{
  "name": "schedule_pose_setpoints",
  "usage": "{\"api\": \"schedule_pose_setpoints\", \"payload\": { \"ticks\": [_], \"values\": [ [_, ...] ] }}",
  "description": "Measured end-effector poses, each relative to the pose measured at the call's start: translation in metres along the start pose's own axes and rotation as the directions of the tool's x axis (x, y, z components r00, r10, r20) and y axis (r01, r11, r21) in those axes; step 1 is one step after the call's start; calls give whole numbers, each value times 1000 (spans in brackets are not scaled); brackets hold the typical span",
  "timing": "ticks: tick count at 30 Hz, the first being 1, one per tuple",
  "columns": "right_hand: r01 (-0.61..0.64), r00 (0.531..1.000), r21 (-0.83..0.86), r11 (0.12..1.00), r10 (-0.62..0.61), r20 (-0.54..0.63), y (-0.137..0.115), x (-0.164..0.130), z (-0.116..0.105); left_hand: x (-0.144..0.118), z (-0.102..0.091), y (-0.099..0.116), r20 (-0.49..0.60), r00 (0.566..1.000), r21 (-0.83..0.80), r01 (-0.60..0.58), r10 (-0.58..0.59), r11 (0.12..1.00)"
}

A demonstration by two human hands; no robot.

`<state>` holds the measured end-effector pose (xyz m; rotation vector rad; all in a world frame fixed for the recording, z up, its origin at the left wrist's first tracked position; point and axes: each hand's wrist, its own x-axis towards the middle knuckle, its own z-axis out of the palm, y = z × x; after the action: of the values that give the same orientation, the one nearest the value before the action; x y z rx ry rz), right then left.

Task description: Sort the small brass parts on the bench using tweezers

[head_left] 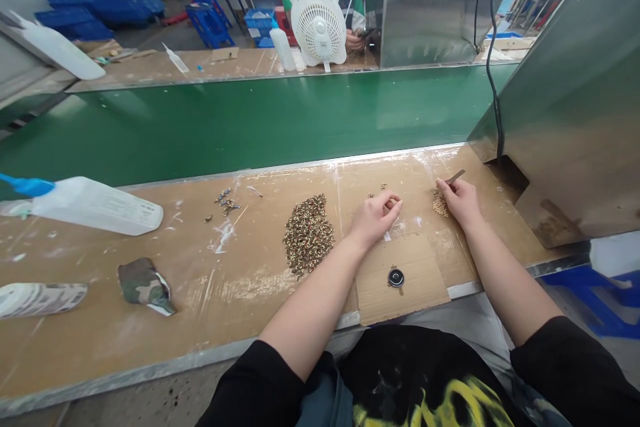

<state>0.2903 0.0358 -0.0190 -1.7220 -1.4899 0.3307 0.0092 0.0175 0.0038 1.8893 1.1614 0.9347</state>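
My left hand (376, 219) is closed in a pinch over the bench, beside a few loose small brass-coloured parts (384, 186). Whatever lies between its fingertips is too small to make out. My right hand (461, 201) grips a thin flat metal strip (456, 177), whose end sticks up past the fingers. Next to that hand lies a small heap of tiny golden pieces (439, 204). Nearer my body, a round black piece (396, 277) rests on a cardboard sheet (373, 303). Left of my left arm is a large pile of small brass-coloured metal parts (309, 233).
A white bottle with a blue nozzle (105, 205) lies at left, near a camouflage cloth piece (145, 283). Beyond the bench runs a green conveyor belt (280, 120). A metal housing (570, 127) with a black cable borders the right. Opposite, a person sits behind a white fan (320, 25).
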Motion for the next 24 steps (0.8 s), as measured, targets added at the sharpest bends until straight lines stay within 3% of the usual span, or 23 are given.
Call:
{"api": "schedule_pose_setpoints", "payload": {
  "ticks": [3, 9, 16, 20, 24],
  "values": [
    [31, 999, 33, 999, -30, -12, -3, -2, 0, 1, 3, -2, 8, 1000, -51, 15, -14, 999],
    [68, 996, 115, 991, -60, -69, -11, -5, 2, 10, 8, -10, 25, 996, -483, 90, -90, 871],
    [-54, 997, 206, 977, 64, -44, -25, -3, 6, 10, 8, -12, 33, 997, -461, 72, -64, 884],
    [-65, 998, 313, 948, 67, 5, -44, 9, 15, 5, 1, -7, 181, 983, -416, 43, 37, 908],
    [-91, 995, 333, 938, 74, 64, -52, 24, 28, 0, -5, -1, 366, 917, -367, -13, 157, 930]
  ]
}}
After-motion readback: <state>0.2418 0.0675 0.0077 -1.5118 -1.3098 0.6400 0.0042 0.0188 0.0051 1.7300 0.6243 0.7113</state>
